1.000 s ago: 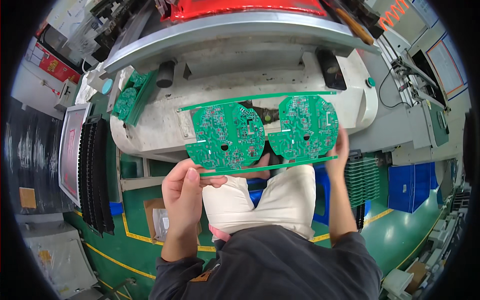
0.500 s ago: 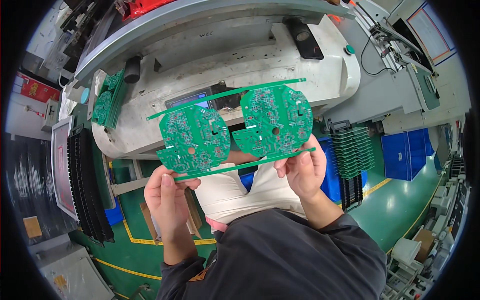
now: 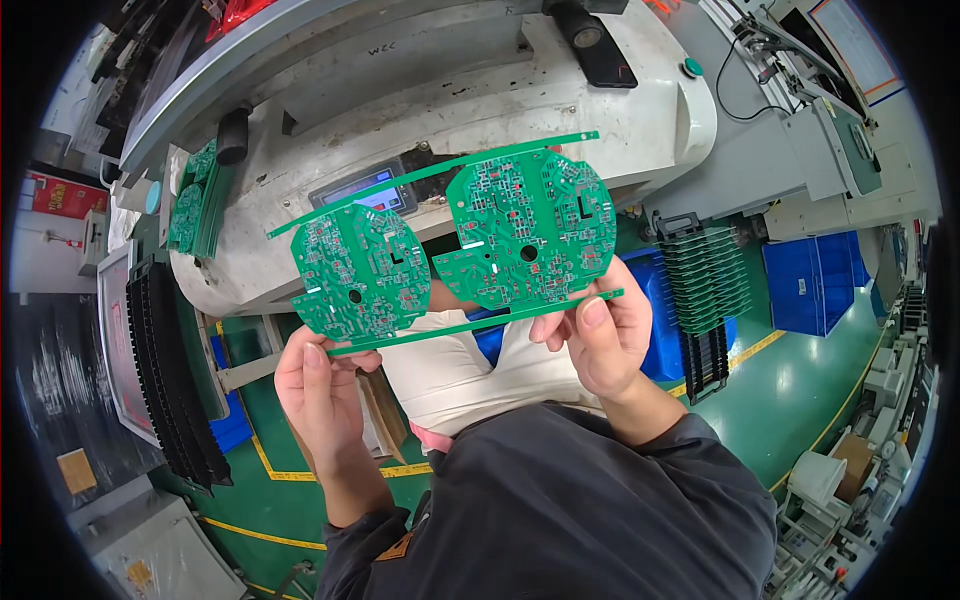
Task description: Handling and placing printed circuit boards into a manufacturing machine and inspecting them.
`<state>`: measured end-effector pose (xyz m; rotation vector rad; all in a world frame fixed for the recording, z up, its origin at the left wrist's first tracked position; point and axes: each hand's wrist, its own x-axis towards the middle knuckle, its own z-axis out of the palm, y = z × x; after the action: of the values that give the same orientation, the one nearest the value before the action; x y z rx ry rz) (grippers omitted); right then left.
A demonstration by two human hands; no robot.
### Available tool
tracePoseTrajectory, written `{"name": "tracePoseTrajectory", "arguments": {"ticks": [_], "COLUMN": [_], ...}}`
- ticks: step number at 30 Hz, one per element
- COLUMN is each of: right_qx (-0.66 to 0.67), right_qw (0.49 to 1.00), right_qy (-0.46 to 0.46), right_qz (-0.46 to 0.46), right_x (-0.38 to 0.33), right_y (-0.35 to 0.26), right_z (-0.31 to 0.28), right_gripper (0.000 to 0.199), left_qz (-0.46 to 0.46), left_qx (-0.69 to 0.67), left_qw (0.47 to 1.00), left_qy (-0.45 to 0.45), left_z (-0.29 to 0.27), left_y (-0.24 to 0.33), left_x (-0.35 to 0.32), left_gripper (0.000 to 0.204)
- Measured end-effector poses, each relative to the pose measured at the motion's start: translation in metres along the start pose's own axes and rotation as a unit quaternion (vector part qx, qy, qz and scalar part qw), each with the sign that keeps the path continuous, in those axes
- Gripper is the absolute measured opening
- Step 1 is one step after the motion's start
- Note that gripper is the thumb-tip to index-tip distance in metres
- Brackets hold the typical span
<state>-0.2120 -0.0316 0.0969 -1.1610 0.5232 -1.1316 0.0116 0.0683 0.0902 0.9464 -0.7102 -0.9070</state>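
Held up above my lap is a green circuit board panel (image 3: 540,220), made of two rounded boards joined between two thin rails. Small components dot its visible face, and each rounded board has a round hole. My left hand (image 3: 322,385) pinches the near rail at its left end, thumb on top. At the other end of that rail, my right hand (image 3: 602,338) grips the right corner between thumb and fingers. The panel tilts, with its right end farther from me than its left.
A pale machine (image 3: 330,150) stands in front, with a small display (image 3: 362,188) and a black phone (image 3: 608,66) on it. More boards (image 3: 195,205) stack at its left. On the right are a rack of green boards (image 3: 705,275) and blue bins (image 3: 812,290). A black rack (image 3: 170,375) stands left.
Both hands have shifted the panel slightly to the left, and its face is tilted a little differently. The machine sits slightly higher and farther left in view. The grip is unchanged.
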Motion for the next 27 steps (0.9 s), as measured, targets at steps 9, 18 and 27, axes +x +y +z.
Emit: {"name": "tracePoseTrajectory", "arguments": {"ticks": [9, 18, 27], "right_qx": [0.010, 0.044, 0.070], "right_qw": [1.000, 0.998, 0.996], "right_qy": [-0.007, -0.054, -0.056], "right_qz": [0.023, 0.003, 0.011], "right_x": [0.000, -0.002, -0.005], "right_y": [-0.001, 0.000, 0.000], "right_z": [-0.005, -0.014, -0.016], "right_gripper": [0.050, 0.042, 0.040], "left_qz": [-0.011, -0.012, -0.013], "left_qx": [0.001, 0.006, 0.019], "left_qw": [1.000, 1.000, 1.000], "left_qy": [0.015, 0.003, 0.006], "left_z": [0.001, 0.004, -0.001], "left_y": [-0.005, -0.008, -0.011], "left_x": [0.005, 0.007, 0.006], "left_gripper": [0.031, 0.029, 0.027]}}
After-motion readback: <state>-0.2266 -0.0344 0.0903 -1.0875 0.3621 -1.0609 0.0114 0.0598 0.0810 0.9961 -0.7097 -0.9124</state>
